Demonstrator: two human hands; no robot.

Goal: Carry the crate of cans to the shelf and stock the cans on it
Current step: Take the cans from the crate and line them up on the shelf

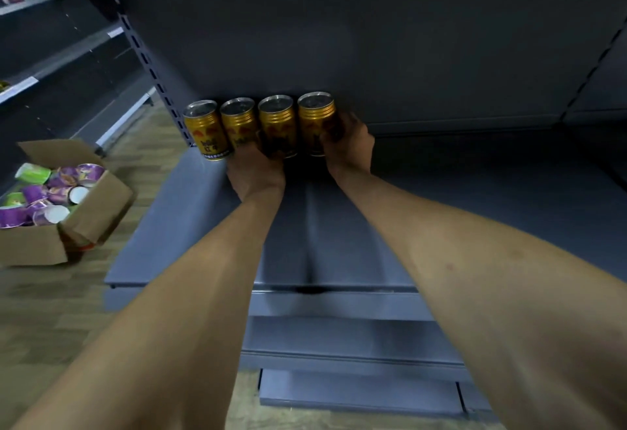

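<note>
Standing upright in a row along the shelf's (339, 226) back edge near its left corner, four gold cans (261, 125) have their long axes vertical and silver tops up, sides touching or nearly so. I have my right hand (349, 147) curled round the rightmost can (315, 122) and my left hand (256, 171) wrapped about the third can (276, 125), each can directly ahead of its hand. I judge the next move is letting go and drawing straight back; a cardboard box (98, 205) of purple and green cups sits on the floor off to the left
</note>
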